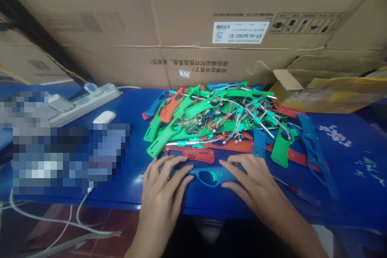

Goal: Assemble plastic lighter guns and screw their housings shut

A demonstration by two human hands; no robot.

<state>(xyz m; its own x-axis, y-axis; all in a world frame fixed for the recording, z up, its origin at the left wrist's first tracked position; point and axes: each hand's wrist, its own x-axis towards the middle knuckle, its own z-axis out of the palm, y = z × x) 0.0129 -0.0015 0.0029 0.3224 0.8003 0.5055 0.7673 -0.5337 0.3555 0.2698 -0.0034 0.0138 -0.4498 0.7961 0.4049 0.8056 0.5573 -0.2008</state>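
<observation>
Between my two hands lies a blue long-nosed gas lighter, held level just above the blue table near its front edge. My left hand pinches its front end with thumb and fingers. Around the handle end, my right hand has its fingers and thumb closed. A turquoise trigger shows inside the lighter's finger loop. Right behind lies a heap of green, red and blue lighter casings, with metal tubes and thin white wires among them. A red casing rests closest to my fingers.
A screwdriver lies right of my right hand. Farther right are a blue casing and scattered small white parts. A large cardboard box stands behind the heap. On the left are a power strip, white earbud case and cables.
</observation>
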